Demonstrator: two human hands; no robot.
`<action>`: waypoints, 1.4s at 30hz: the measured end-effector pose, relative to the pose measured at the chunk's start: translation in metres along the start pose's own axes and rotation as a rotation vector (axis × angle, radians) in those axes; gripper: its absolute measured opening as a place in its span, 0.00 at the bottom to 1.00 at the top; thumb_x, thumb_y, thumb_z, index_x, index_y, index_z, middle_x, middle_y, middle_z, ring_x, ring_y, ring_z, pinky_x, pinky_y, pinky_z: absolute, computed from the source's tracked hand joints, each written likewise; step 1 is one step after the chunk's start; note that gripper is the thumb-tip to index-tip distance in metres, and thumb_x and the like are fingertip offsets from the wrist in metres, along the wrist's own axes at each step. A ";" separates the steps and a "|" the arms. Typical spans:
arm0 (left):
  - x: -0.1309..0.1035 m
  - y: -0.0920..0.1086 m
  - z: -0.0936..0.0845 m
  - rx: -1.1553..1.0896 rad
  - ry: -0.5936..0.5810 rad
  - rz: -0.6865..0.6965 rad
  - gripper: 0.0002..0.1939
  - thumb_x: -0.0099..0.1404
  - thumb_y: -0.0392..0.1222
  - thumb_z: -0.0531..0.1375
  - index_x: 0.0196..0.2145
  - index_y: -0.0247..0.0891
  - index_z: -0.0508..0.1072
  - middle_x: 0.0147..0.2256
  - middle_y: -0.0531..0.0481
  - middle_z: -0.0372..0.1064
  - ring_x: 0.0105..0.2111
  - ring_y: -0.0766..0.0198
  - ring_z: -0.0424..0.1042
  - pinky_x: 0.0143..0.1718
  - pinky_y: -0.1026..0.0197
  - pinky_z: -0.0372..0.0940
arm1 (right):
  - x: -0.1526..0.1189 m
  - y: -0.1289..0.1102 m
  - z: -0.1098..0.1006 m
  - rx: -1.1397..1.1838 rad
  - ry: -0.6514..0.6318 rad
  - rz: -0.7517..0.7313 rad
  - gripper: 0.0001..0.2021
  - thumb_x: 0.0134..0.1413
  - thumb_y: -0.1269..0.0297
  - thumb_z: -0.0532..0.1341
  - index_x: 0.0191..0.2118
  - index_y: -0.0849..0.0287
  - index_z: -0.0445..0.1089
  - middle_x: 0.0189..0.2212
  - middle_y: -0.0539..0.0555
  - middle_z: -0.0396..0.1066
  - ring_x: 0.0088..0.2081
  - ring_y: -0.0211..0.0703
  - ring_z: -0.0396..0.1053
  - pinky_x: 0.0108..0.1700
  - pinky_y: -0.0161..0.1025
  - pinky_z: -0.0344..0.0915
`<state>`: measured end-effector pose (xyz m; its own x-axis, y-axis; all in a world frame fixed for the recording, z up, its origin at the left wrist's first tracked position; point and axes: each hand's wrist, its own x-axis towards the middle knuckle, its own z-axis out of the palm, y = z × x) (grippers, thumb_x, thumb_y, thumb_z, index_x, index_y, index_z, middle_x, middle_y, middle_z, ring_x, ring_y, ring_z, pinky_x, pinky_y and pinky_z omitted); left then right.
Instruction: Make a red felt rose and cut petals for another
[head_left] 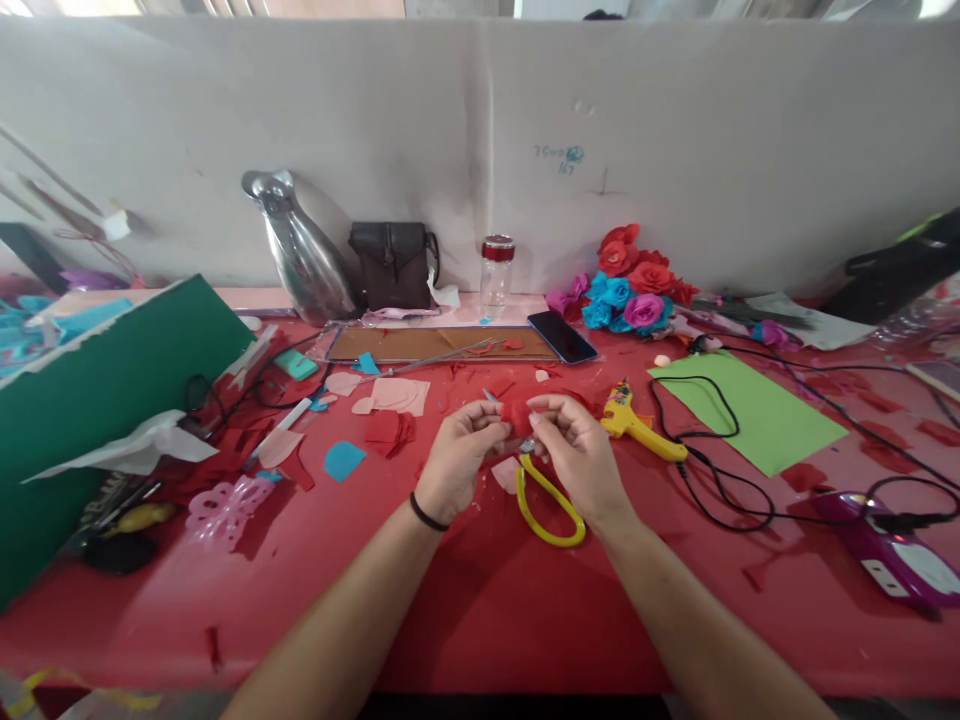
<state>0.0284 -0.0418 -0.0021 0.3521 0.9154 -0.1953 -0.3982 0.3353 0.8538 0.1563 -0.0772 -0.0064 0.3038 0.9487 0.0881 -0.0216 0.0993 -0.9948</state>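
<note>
A small red paper petal [516,416] is pinched between my two hands over the middle of the red-covered table. My left hand [466,450], with a dark band at the wrist, grips its left side by the fingertips. On the other side my right hand [576,448] pinches its right edge. Just below the hands lie scissors with yellow handles [551,510], their blades partly hidden. A yellow glue gun [637,428] rests right of my right hand. Left of my left hand sits a stack of red paper pieces [388,430].
Paper flowers [634,285], a phone [562,337], a glass jar [496,278], a dark bag [394,265] and a steel jug [304,250] stand or lie along the back. Black cords cross the right side by a green sheet [757,410] and a purple power strip [892,560]. A green box [112,400] stands left.
</note>
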 end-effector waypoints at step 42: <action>0.000 -0.001 0.001 0.285 0.043 0.115 0.04 0.49 0.37 0.63 0.22 0.34 0.77 0.23 0.50 0.72 0.25 0.68 0.68 0.32 0.65 0.65 | 0.001 -0.004 -0.001 -0.052 -0.003 0.113 0.10 0.37 0.58 0.67 0.24 0.58 0.69 0.22 0.50 0.72 0.26 0.40 0.70 0.30 0.36 0.66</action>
<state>0.0301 -0.0427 -0.0027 0.2797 0.9544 -0.1042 -0.1775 0.1581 0.9713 0.1571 -0.0771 -0.0029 0.2991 0.9539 -0.0247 -0.0063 -0.0239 -0.9997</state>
